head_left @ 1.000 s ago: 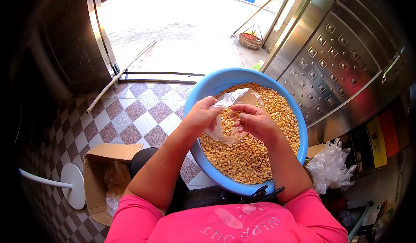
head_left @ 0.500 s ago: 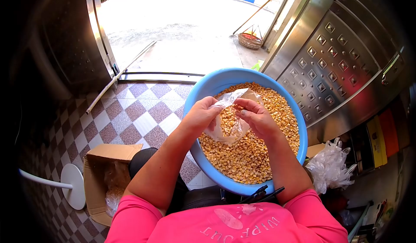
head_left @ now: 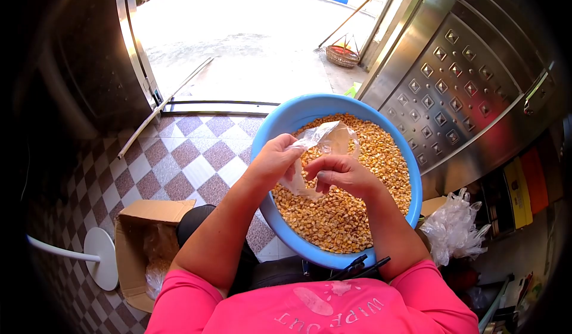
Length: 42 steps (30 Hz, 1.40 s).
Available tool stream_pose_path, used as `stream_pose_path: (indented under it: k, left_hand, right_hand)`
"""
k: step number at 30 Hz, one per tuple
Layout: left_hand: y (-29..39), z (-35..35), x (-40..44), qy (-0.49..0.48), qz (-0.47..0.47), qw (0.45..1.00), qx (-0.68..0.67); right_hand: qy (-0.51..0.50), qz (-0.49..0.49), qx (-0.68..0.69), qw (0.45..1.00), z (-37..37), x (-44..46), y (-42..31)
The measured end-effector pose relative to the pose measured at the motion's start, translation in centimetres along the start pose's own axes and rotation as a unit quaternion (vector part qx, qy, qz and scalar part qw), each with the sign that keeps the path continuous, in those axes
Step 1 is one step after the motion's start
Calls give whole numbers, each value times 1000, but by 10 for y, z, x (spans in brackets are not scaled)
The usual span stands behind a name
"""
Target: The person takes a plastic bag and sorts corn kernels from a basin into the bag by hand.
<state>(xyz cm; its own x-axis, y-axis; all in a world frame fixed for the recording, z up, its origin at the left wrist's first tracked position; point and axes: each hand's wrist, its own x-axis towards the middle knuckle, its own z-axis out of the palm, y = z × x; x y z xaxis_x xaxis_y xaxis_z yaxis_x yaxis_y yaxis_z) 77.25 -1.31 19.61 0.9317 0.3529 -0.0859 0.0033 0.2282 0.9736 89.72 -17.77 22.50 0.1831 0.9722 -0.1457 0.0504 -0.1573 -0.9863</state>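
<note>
The plastic bag (head_left: 322,133) slouched open over the blue tub (head_left: 310,252) and its corn (head_left: 333,228), just ahead of and between the hands, its long axis lost in crumples. The left hand (head_left: 275,160) was nearer, touching it, pinching its left edge. The right hand (head_left: 348,176) curved in front of the bag's right side, fingers curled leftward; whether they gripped anything, I couldn't tell.
</note>
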Motion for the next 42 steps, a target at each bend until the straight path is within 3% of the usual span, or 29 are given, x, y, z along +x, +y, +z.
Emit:
stream_pose_path:
  k: [3,6,8,10,15,17,20,24,27,30,32,36,40,42]
  left_hand:
    - [-1,0,1,6,0,1000,-4]
    - [0,2,0,7,-1,1000,1]
    - [4,3,-2,14,-5,1000,9]
    - [3,2,-1,11,-5,1000,7]
    - [2,1,-2,9,-6,1000,3]
    - [2,1,-2,6,-4,1000,3]
    - [3,0,-2,2,-3,1000,-3]
    - [1,0,-1,1,0,1000,-2]
    - [2,0,-2,2,-4,1000,-2]
    - [1,0,-1,1,-5,1000,-2]
    - [2,0,-1,1,-3,1000,-1]
    - [3,1,-2,4,-3,1000,-1]
    - [2,0,-1,3,2,1000,2]
    - [0,0,-1,3,3,1000,7]
  right_hand:
    - [-185,86,-55,977,9,-2,-4]
    - [-260,162,-169,937,27,2,4]
    - [-250,204,-205,924,39,5,17]
    - [-231,-21,-449,863,43,9,44]
    - [-215,-22,-478,851,57,9,41]
    - [-261,65,-498,824,63,10,38]
    - [-274,121,-498,814,68,10,31]
    - [-278,119,-504,809,66,7,26]
    - [-282,149,-479,818,60,7,26]
    - [-277,107,-449,843,51,6,27]
    - [-266,106,-301,910,43,5,29]
    - [-252,90,-230,936,32,4,16]
    - [-231,150,-111,955,22,1,4]
    - [-177,147,-7,973,15,-1,-3]
